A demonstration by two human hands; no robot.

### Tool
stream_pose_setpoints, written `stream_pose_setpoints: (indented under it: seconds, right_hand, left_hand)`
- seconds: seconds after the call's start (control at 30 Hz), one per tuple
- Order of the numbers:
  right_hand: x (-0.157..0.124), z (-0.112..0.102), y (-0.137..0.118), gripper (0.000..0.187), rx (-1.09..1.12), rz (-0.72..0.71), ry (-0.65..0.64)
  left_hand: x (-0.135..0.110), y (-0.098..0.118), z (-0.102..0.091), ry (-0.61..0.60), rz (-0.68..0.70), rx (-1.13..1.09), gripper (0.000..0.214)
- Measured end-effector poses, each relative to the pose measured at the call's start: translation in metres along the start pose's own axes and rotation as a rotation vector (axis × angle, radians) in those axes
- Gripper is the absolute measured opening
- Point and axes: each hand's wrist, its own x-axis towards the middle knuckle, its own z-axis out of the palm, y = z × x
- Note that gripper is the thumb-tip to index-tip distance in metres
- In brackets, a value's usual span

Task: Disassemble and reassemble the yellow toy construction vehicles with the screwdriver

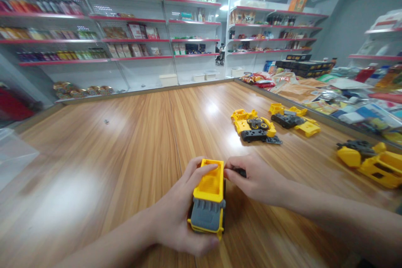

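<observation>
My left hand (180, 209) wraps round a yellow toy dump truck (210, 186) with a grey front part, just above the wooden table (132, 163). One finger of that hand reaches into the truck's bed. Against the truck's right side, near its far end, is my right hand (254, 176). Its fingers are closed in a pinch round a small dark tool (240, 171), mostly covered by the hand; its kind does not show. Where its tip meets the truck is hidden.
Yellow and black toy vehicle parts lie in groups at the right: one pile (254, 125), a second (292, 119) and a third (373, 161). A clear plastic container (14, 155) stands at the left edge. Packaged goods (314, 88) crowd beyond the right edge; stocked shelves (135, 42) stand behind.
</observation>
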Motion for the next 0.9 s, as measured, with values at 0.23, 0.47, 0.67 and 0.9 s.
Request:
stream_pose_setpoints:
  seconds: [0.23, 0.47, 0.67, 0.9]
  right_hand:
    - [-0.0027, -0.0033, -0.0013, 0.019, -0.122, -0.075, 0.065]
    - [0.0024, -0.0010, 0.0038, 0.030, 0.125, 0.052, -0.070]
    - [0.0028, 0.0008, 0.0051, 0.030, 0.185, 0.106, -0.081]
    - [-0.0029, -0.0015, 0.0009, 0.017, -0.124, -0.132, 0.072]
  left_hand:
    - [0.0018, 0.0013, 0.0000, -0.006, 0.003, -0.007, 0.108]
    - [0.0019, 0.0001, -0.0005, -0.013, 0.036, -0.013, 0.109]
    - [0.0011, -0.0007, -0.0010, -0.010, 0.018, -0.005, 0.108]
    - [0.0007, -0.0007, 0.0008, 0.005, 0.012, -0.013, 0.110]
